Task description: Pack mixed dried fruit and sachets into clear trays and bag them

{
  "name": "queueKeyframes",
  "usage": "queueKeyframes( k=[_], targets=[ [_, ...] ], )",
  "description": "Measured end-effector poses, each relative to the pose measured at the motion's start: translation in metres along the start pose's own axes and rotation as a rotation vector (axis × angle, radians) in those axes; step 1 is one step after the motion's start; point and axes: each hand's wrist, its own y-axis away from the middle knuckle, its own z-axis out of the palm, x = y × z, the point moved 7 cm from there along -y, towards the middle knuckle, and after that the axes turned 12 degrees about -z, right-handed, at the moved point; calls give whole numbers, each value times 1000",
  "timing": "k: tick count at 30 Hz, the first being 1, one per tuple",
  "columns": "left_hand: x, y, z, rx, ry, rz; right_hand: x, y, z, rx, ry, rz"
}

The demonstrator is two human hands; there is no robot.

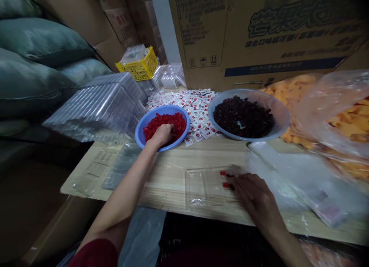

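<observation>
My left hand (163, 134) is down in a blue bowl (139, 133) of small glossy red fruit pieces (157, 123), its fingers curled in among them and its fingertips hidden. My right hand (256, 196) is at the right end of a clear plastic tray (211, 182), fingers drawn together, slightly blurred. Under its fingertips shows a dark dried fruit piece (231, 186), beside a red piece (225, 185). Another red piece (223, 173) with a dark one lies just above in the tray.
A pale bowl (284, 115) of dark dried fruit stands right of a heap of small printed sachets (198, 105). Stacked clear trays (106, 101) rise at left, before a yellow basket (150, 63). Orange dried slices (300, 90) and plastic bags (276, 171) fill the right. A large carton (207, 40) stands behind.
</observation>
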Motion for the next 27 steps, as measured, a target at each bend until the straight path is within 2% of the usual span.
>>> queueKeyframes(
  k=[3, 6, 8, 11, 14, 16, 18, 21, 23, 25, 27],
  targets=[
    [-10, 5, -6, 21, 59, -11, 2, 5, -4, -7, -17, 19],
    [-24, 8, -16, 95, 157, -53, 2, 12, -10, -7, -10, 30],
    [-31, 8, -22, 133, 354, -81, 2, 19, -13, -7, 0, 18],
    [-36, 8, -27, 101, 688, -133, 3, 31, -16, 0, 5, 20],
    [-25, 26, -35, 102, 816, -174, 5, 43, -16, 2, 10, 54],
    [-1, 54, -39, 127, 876, -131, 4, 50, -16, -9, 17, 80],
    [37, 92, -31, 67, 895, -48, 1, 54, -15, -38, 21, 114],
    [104, 154, 11, -213, 752, 79, -3, 59, -11, -90, -9, 164],
    [140, 189, 46, -336, 597, 187, -5, 61, -8, -97, -43, 189],
    [163, 208, 75, -367, 478, 279, -5, 63, -7, -69, -62, 210],
    [176, 216, 96, -357, 397, 348, -5, 66, -7, -27, -73, 224]
  ],
)
